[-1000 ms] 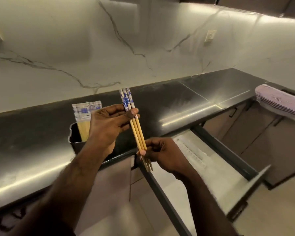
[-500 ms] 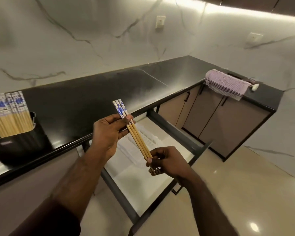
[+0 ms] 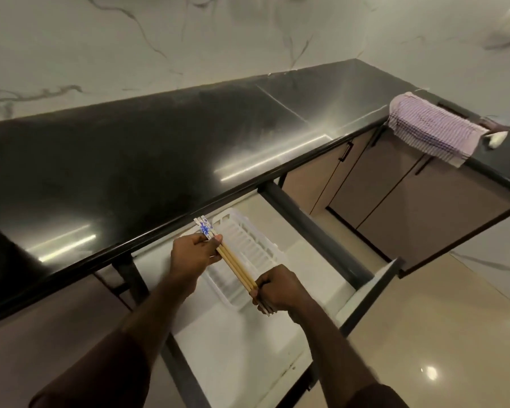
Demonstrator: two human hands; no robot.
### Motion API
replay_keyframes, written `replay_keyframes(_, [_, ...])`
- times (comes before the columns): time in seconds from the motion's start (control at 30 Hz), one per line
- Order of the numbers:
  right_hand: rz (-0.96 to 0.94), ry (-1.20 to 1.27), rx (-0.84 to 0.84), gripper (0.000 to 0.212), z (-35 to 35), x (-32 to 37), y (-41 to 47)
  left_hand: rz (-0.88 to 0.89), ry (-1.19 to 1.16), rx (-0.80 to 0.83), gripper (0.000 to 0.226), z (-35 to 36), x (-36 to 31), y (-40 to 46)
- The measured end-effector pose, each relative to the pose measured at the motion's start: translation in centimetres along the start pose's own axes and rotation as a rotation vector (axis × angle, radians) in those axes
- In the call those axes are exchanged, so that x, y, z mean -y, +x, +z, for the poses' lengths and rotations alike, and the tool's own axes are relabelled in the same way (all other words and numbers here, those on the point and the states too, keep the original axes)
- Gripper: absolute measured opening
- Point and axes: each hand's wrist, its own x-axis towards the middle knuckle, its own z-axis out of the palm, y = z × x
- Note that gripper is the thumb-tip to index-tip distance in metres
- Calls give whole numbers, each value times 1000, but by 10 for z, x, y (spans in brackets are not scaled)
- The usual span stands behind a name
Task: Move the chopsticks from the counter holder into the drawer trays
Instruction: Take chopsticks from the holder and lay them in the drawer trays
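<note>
A small bundle of wooden chopsticks with blue-and-white tops is held at both ends. My left hand pinches the patterned top end. My right hand is closed around the thin tips. The bundle hangs over a white slotted plastic tray that lies in the open drawer below the black counter. The counter holder is out of view.
A folded pink striped towel lies on the counter's right arm, with a small white object beside it. The drawer's dark side rail and its front panel jut into the room. Closed cabinet doors stand at the right.
The view swung right and down, so the holder left the frame. Both hands carried the chopsticks lower, from above the counter edge to just over the white tray in the drawer.
</note>
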Motion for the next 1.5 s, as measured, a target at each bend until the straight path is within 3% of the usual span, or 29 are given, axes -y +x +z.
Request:
replay_keyframes(0.17, [65,-142,19,12,17,-9,68,39,573,-19,40,3,40,54])
replay_keyframes(0.27, [86,-229,33,29,31,-18,100,-10,775,-26,46,3,60,73])
replay_keyframes(0.37, [102,-253,43,31,43,-22,120,-11,937,-29,48,1,78,84])
replay_keyframes(0.53, [110,-300,45,18,57,-16,142,119,1049,-119,41,2,91,88])
replay_keyframes(0.67, [104,-371,42,22,71,-14,153,190,1147,-148,42,3,102,96])
replay_keyframes(0.77, [104,-426,44,27,80,-16,156,168,1217,-106,39,3,108,98])
replay_keyframes(0.93, [109,-481,26,28,93,-25,162,159,1577,-12,41,10,104,91])
replay_keyframes(1.2, [36,-581,18,25,106,-29,160,163,1747,156,60,17,109,90])
replay_keyframes(1.5, [-36,-629,-55,27,107,-31,149,146,1885,341,35,20,97,95])
